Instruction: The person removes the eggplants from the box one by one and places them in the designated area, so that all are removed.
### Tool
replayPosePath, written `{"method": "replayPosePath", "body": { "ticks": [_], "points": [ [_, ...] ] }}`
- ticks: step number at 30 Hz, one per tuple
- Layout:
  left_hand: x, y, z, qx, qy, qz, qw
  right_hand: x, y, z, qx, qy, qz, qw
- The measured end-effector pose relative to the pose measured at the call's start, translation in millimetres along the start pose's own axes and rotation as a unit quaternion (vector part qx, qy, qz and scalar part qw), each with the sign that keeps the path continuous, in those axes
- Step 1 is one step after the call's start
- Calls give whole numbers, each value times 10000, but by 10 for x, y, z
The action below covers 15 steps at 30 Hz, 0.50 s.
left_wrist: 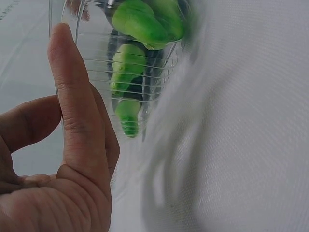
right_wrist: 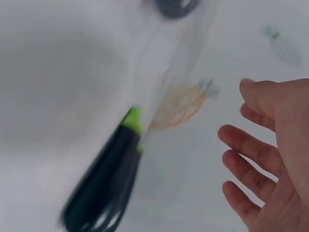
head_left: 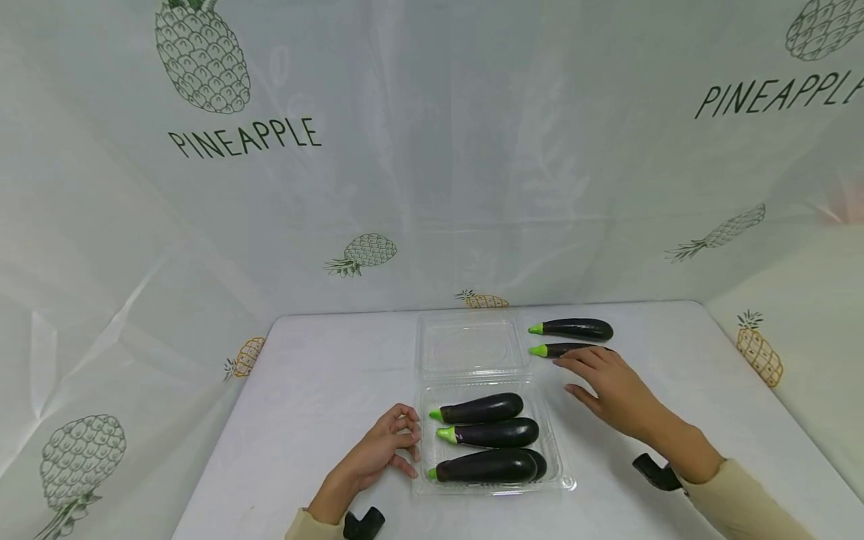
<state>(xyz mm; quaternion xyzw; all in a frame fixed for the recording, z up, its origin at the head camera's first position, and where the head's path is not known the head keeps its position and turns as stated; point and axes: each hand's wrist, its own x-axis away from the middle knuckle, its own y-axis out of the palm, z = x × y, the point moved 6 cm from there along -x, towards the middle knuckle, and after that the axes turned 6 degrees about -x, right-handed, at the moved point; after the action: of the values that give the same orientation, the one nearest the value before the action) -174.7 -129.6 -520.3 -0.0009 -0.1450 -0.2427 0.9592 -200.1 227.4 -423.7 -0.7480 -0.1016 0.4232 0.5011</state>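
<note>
A clear plastic clamshell box (head_left: 557, 450) lies with its lid (head_left: 439, 345) folded back. Several dark eggplants (head_left: 496, 433) with green stem ends are inside, side by side, one mostly hidden under the front one. My left hand (head_left: 383, 445) is at the box's left side, its fingers close to the wall (left_wrist: 99, 65); contact is hard to judge. Beyond the box to the right lie two more eggplants (head_left: 579, 328). My right hand (head_left: 616, 391) hovers over the nearer eggplant (head_left: 560, 349), partly covering it in the head view. The right wrist view shows its fingers (right_wrist: 251, 150) apart, holding nothing.
A white cloth covers the table (head_left: 324, 375). Behind it hangs a pale sheet (head_left: 445, 165) printed with pineapples. Black camera mounts (head_left: 658, 472) sit at both wrists.
</note>
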Motion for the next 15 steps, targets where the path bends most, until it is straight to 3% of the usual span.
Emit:
{"method": "replayPosePath", "body": {
  "ticks": [6, 15],
  "points": [
    [-5, -8, -8, 3, -11, 33, 10000, -68, -6, -418, -299, -410, -171, 9986],
    [-9, -1, -4, 24, -28, 8, 10000, -48, 127, -874, -538, -752, -859, 9920]
  ]
}}
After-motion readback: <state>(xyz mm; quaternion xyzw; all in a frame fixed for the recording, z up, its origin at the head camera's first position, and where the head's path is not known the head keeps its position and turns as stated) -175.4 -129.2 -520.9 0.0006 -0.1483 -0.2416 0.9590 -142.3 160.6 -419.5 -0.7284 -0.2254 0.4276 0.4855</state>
